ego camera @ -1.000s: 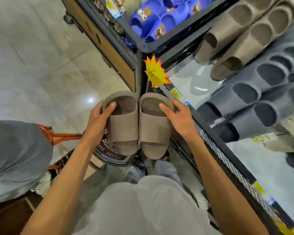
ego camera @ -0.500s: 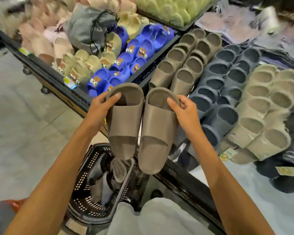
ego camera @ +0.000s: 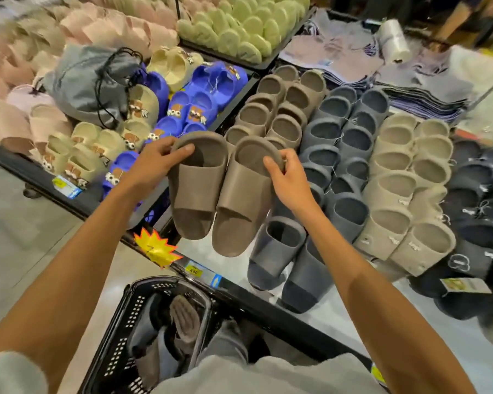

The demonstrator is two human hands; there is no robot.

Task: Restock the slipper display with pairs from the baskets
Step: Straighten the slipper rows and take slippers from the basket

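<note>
I hold a pair of taupe slide slippers side by side above the front edge of the display table. My left hand (ego camera: 154, 162) grips the heel rim of the left taupe slipper (ego camera: 195, 191). My right hand (ego camera: 289, 180) grips the heel rim of the right taupe slipper (ego camera: 239, 200). Just behind them stands the row of matching taupe slippers (ego camera: 279, 109). A black basket (ego camera: 120, 334) on the floor below holds more slippers, grey and taupe.
Dark grey slippers (ego camera: 345, 155), beige slippers (ego camera: 404, 183) and black ones (ego camera: 475, 211) fill the table to the right. Blue and cream children's clogs (ego camera: 194, 103) and a grey drawstring bag (ego camera: 91, 81) lie left. A yellow star price tag (ego camera: 157, 248) sticks out at the black table edge (ego camera: 268, 305).
Both hands have lifted the taupe pair up from over the basket and forward over the table edge. My view has risen from the floor to the whole display.
</note>
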